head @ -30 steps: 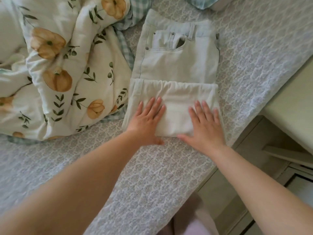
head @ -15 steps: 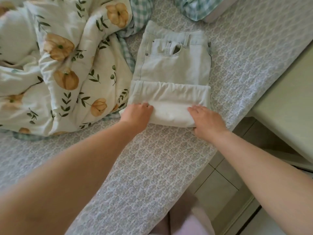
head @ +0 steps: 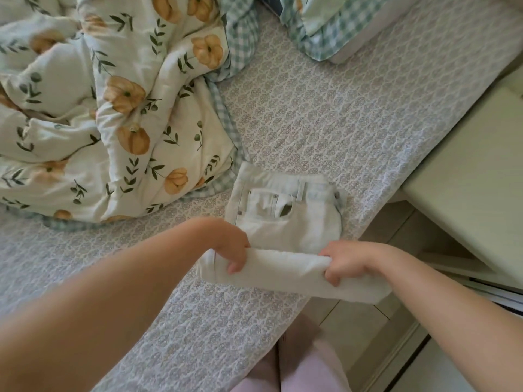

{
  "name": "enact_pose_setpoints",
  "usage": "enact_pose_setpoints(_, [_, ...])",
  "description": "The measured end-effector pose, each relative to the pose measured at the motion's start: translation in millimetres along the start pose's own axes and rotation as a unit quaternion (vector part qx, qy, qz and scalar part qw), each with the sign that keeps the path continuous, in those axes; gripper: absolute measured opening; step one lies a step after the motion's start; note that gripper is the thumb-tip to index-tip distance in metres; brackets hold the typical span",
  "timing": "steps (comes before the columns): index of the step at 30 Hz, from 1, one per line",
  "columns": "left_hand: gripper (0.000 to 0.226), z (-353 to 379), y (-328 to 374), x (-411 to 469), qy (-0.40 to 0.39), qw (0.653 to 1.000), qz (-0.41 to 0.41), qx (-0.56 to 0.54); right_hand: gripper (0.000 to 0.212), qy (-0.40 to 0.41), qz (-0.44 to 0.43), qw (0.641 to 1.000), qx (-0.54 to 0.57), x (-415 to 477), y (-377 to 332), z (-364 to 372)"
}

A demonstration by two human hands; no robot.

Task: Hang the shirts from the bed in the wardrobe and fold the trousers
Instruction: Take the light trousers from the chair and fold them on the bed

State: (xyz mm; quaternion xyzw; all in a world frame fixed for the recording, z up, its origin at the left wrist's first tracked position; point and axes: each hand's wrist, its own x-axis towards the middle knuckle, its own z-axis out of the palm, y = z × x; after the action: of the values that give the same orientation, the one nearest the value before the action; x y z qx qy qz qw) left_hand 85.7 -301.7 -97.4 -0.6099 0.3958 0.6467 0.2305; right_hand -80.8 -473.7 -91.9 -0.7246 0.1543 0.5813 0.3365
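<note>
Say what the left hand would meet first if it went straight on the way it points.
The left hand grips the trousers at their folded edge; straight on it would likely meet their pocket panel first; depth is unclear.
</note>
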Motion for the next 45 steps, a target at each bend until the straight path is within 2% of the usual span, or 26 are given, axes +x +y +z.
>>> enact_pose_setpoints(3, [0.053,-6.9,3.7,1.3,-0.038,0.999,-0.019,0.009,0.015,-0.059,0.003,0.996,0.062,3.2,6.8,-6.5])
enact_pose_setpoints(5, [0.056,-22.8,4.4,-0.8,-0.016,0.999,-0.029,0.001,0.018,-0.038,0.002,0.993,0.113,2.1,15.0,-19.6])
enact_pose_setpoints(9, [0.053,-66.7,-6.7,-11.5,0.075,0.997,-0.024,-0.003,0.018,0.089,-0.026,0.984,0.150,-4.9,23.2,-55.8])
enact_pose_setpoints(12, [0.038,-85.7,-17.3,-5.6,0.195,0.980,-0.030,0.036,0.017,0.198,-0.043,0.972,0.118,2.3,21.1,-79.6])
enact_pose_setpoints(14, [0.036,-81.2,-14.8,5.7,0.346,0.936,-0.060,0.025,0.020,0.295,-0.015,0.953,0.062,17.1,20.8,-85.9])
enact_pose_setpoints(15, [0.036,-71.4,-12.5,14.1,0.436,0.898,-0.067,0.008,0.026,0.352,0.007,0.936,0.029,24.2,18.4,-82.8])
enact_pose_setpoints(17, [0.037,-38.7,-5.3,32.0,0.562,0.825,-0.038,-0.041,0.034,0.485,0.020,0.874,-0.012,35.0,8.6,-63.8])
enact_pose_setpoints(18, [0.043,-18.6,0.2,38.3,0.582,0.811,-0.023,-0.054,0.033,0.551,0.003,0.834,-0.021,39.0,0.6,-47.8])
enact_pose_setpoints(20, [0.058,17.1,10.1,49.4,0.580,0.814,-0.019,-0.030,0.026,0.625,-0.053,0.776,-0.064,47.5,-13.3,-12.6])
enact_pose_setpoints(21, [0.065,30.6,13.3,56.7,0.580,0.814,-0.024,-0.009,0.027,0.626,-0.072,0.771,-0.093,52.8,-17.5,2.6])
enact_pose_setpoints(26, [0.083,46.3,6.1,95.2,0.595,0.801,-0.067,-0.016,0.055,0.565,-0.046,0.805,-0.173,82.6,-2.0,23.6])
enact_pose_setpoints(30, [0.088,26.6,-6.2,120.6,0.550,0.824,-0.114,-0.076,0.065,0.507,0.015,0.842,-0.185,105.5,16.0,5.0])
enact_pose_setpoints(34, [0.087,13.6,-14.8,126.4,0.531,0.837,-0.066,-0.114,0.063,0.486,0.031,0.854,-0.183,118.4,20.3,-0.6])
enact_pose_setpoints(35, [0.085,13.5,-14.9,123.7,0.540,0.827,-0.056,-0.145,0.063,0.486,0.022,0.856,-0.175,117.9,20.6,-1.6])
enact_pose_setpoints(37, [0.089,14.6,-11.5,116.7,0.567,0.773,-0.086,-0.271,0.066,0.502,-0.001,0.853,-0.140,112.5,21.8,-1.8])
enact_pose_setpoints(39, [0.101,12.0,-8.5,111.4,0.542,0.709,-0.170,-0.418,0.067,0.565,-0.004,0.822,-0.063,105.0,26.0,-0.5])
enact_pose_setpoints(41, [0.097,6.9,-9.8,106.2,0.493,0.682,-0.222,-0.493,0.076,0.625,0.041,0.778,0.045,100.4,30.3,3.0])
enact_pose_setpoints(43, [0.087,1.0,-14.5,104.1,0.492,0.659,-0.226,-0.523,0.093,0.646,0.093,0.737,0.178,99.7,28.7,6.5])
enact_pose_setpoints(45, [0.085,-2.5,-17.4,103.4,0.537,0.664,-0.226,-0.469,0.107,0.635,0.126,0.690,0.324,101.4,24.2,9.5])
